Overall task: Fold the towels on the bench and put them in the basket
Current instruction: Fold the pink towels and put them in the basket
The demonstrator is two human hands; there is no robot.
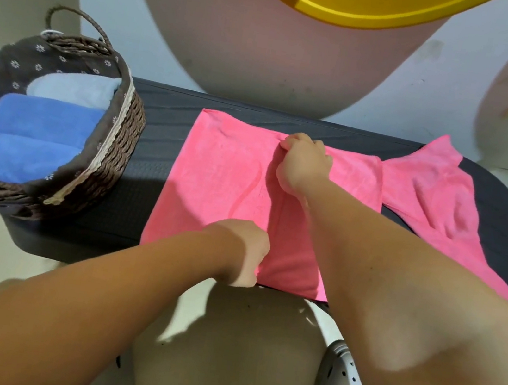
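A pink towel (pixel 215 173) lies spread on the black bench (pixel 156 130), with its right part folded over towards the middle. My right hand (pixel 303 163) pinches the folded edge at the towel's far side. My left hand (pixel 243 250) pinches the same edge at the near side, by the bench's front rim. A second pink towel (pixel 438 195) lies crumpled to the right, partly under my right forearm. On the bench's left end stands a brown wicker basket (pixel 121 138) holding two folded blue towels (pixel 43 125) and a light grey one (pixel 76 89).
The basket has a dark flowered lining and a looped handle (pixel 73 20) at its far side. A wall stands right behind the bench. A yellow rim (pixel 357 12) shows at the top. Tiled floor (pixel 227 354) and a white perforated shoe (pixel 340 372) lie below the bench's front.
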